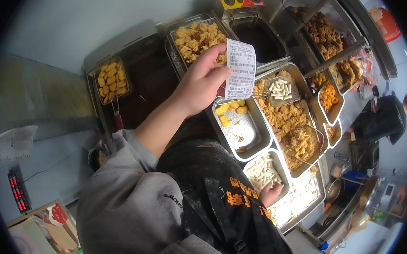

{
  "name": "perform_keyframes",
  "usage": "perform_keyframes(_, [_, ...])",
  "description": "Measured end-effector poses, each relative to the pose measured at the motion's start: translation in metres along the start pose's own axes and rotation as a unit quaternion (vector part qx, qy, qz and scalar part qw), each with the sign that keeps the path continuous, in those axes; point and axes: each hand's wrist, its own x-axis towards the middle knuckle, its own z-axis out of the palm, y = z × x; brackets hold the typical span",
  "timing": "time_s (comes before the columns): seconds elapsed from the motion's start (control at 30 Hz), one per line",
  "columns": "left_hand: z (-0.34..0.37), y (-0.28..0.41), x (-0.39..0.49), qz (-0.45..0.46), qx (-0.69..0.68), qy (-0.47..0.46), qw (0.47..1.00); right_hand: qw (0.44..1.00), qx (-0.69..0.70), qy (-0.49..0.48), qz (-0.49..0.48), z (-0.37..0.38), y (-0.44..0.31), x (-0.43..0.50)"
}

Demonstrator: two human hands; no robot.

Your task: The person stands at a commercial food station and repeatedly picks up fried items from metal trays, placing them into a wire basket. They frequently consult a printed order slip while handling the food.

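My left hand point(206, 80) pinches a printed paper receipt point(241, 70) between thumb and fingers. Behind the receipt runs the wire handle of a small mesh basket point(298, 94) of white stick-shaped pieces; whether my left hand also grips it is hidden. This basket rests over a tray of fried chicken pieces point(284, 118). My right hand point(271, 194) is at the near edge of a metal tray point(283, 159) of similar white sticks point(262, 169), its fingers curled among them; what they hold cannot be made out. Between the hands stands a tray point(255, 144) with a few yellow nuggets point(225, 120).
A fryer point(264, 40) stands beyond a basket of fried chicken point(195, 35). Dark oil point(147, 78) lies left, with a nugget basket point(112, 81) and its red handle. Another wire basket point(305, 142) rests on the chicken. Further right are onion rings point(327, 96) and a co-worker point(380, 117).
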Motion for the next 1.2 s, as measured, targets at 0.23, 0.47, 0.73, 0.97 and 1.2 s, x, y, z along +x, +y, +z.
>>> perform_keyframes(0.23, [-0.013, 0.003, -0.002, 0.008, -0.024, 0.033, 0.999, 0.964, -0.086, 0.251, 0.004, -0.142, 0.065, 0.175])
perform_keyframes(0.47, [-0.026, -0.009, -0.011, 0.004, -0.027, 0.136, 0.99, 0.9, -0.421, -0.099, 0.058, -0.187, 0.109, 0.284])
perform_keyframes(0.73, [-0.019, -0.018, -0.03, -0.023, -0.01, 0.181, 0.983, 0.945, -0.314, 0.002, -0.093, -0.159, 0.082, 0.335])
perform_keyframes(0.97, [-0.003, -0.017, -0.015, -0.027, 0.038, 0.179, 0.983, 0.872, -0.484, -0.04, -0.058, -0.128, 0.068, 0.381])
perform_keyframes(1.2, [0.006, -0.018, -0.009, -0.03, 0.054, 0.165, 0.984, 0.839, -0.532, -0.084, -0.081, -0.144, 0.042, 0.402])
